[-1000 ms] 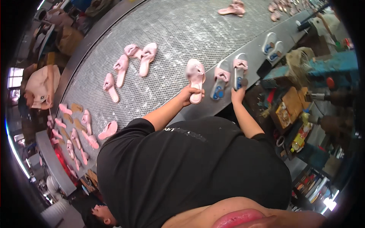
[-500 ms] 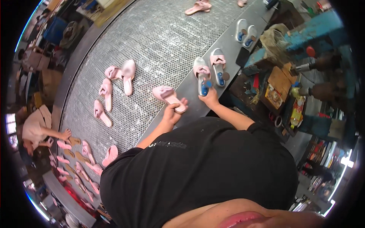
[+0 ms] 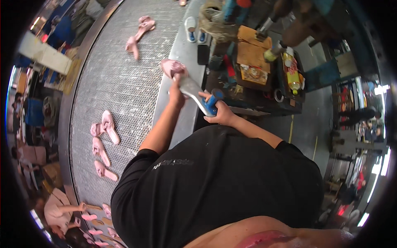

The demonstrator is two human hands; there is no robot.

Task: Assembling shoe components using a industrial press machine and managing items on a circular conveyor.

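"Spotting any change from half a second ago?"

"Yep, the hands are way closer together. Back then the left hand (image 3: 177,94) had a pink slipper out over the mesh table (image 3: 132,91) and the right hand (image 3: 224,113) was down at a form lying on the metal ledge (image 3: 184,120). Now the pale grey form (image 3: 192,89) is up off the ledge. View's swung round too, so the four-slipper cluster (image 3: 103,144) sits lower and further left."

"So who's holding what?"

"Left is closed round the pink slipper piece (image 3: 173,68) where it meets the form; right is wrapped round the form's blue block (image 3: 210,105)."

"And how's it look?"

"Tilted, pink end up-left, blue end down-right. Soft pink with gathered folds, a smooth grey body, then a round-topped knob (image 3: 217,94) on the blue. Can't tell if the pink is actually on the form (fingers and blur hide the join)."
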